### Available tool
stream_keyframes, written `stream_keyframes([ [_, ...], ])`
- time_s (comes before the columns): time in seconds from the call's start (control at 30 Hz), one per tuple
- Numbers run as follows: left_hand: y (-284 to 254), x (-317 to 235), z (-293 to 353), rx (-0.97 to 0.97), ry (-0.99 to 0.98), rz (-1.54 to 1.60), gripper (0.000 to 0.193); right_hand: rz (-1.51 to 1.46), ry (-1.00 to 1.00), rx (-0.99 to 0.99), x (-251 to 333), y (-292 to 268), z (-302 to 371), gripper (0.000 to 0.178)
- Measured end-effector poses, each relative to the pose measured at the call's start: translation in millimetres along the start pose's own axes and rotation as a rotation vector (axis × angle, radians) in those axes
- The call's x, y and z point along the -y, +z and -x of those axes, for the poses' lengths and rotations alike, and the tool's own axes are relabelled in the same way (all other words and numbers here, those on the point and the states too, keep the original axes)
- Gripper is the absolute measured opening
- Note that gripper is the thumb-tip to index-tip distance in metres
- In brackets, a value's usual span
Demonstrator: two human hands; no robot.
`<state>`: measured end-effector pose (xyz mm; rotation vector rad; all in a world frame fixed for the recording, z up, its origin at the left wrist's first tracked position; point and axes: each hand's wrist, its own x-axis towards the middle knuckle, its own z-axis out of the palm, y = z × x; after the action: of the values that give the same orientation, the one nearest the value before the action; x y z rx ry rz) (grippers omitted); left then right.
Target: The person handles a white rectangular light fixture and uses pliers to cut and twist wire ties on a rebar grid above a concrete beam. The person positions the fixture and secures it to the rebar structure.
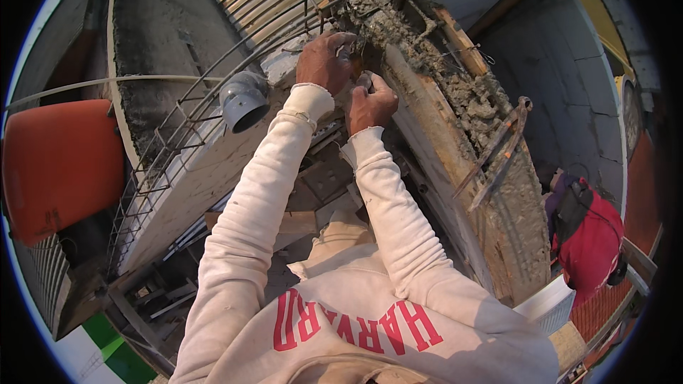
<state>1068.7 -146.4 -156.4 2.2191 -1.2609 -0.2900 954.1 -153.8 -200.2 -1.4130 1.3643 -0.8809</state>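
Left hand: the left hand (324, 60) reaches up from a cream, fleecy sweatshirt sleeve; its grip is curled together against the wet grey concrete-crusted wooden beam (455, 92), the knuckles bent over something too small to make out.
Right hand: the right hand (371, 103) sits just beside and below the left one, fingers pinched together at the same spot; what the grip pinches cannot be told.
Work spot: both hands meet at the upper end of the beam, where thin rusty wire and ribbed steel reinforcing bars (206, 99) cross the lumpy concrete.
Beam: long, pale timber boards, rough and smeared, run from top centre down toward the lower right; the concrete on them is coarse and clotted.
Pincers: a pair of rusty iron pincers (498, 153) with long, straight handles lies on the beam's crusted top, well apart from the hands.
Rebar cage: slim, curved steel rods tied into a lattice lie along the grey, gritty slab edge to the left.
Pipe: a short grey plastic pipe elbow (243, 99), smooth and round-mouthed, sticks out just beside the left forearm.
Left edge: a large, rounded orange plastic tank (60, 163), matte and scuffed.
Lower right: another person in a red top (590, 238), seen far below.
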Motion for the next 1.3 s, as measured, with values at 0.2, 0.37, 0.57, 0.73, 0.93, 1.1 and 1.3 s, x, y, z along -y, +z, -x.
stream_keyframes([
  [0.2,1.6,5.5,5.6,0.085,0.286,-0.178,0.047,-0.01,-0.192,0.006,12.5,-34.9,15.5,0.023],
  [0.37,-2.0,17.2,12.3,0.09,0.428,-0.203,0.055,0.03,-0.235,0.009,10.5,-54.6,8.3,0.017],
  [0.57,-4.1,10.8,20.0,0.169,0.397,-0.135,0.04,0.056,-0.276,-0.066,29.4,-71.1,-1.4,0.018],
  [0.73,5.0,2.8,29.7,0.043,0.226,-0.055,0.026,0.158,-0.304,-0.022,29.1,-67.3,1.1,0.02],
  [0.93,5.9,-3.4,36.2,-0.005,0.059,-0.021,0.013,0.203,-0.32,0.056,29.4,-73.5,3.5,0.02],
  [1.1,3.1,15.7,38.2,-0.15,0.024,-0.144,0.017,0.125,-0.37,0.105,35.8,-83.1,17.7,0.022],
  [1.3,-2.9,15.7,40.0,-0.088,-0.031,-0.019,0.017,0.102,-0.386,0.079,23.0,-81.0,42.4,0.026],
])
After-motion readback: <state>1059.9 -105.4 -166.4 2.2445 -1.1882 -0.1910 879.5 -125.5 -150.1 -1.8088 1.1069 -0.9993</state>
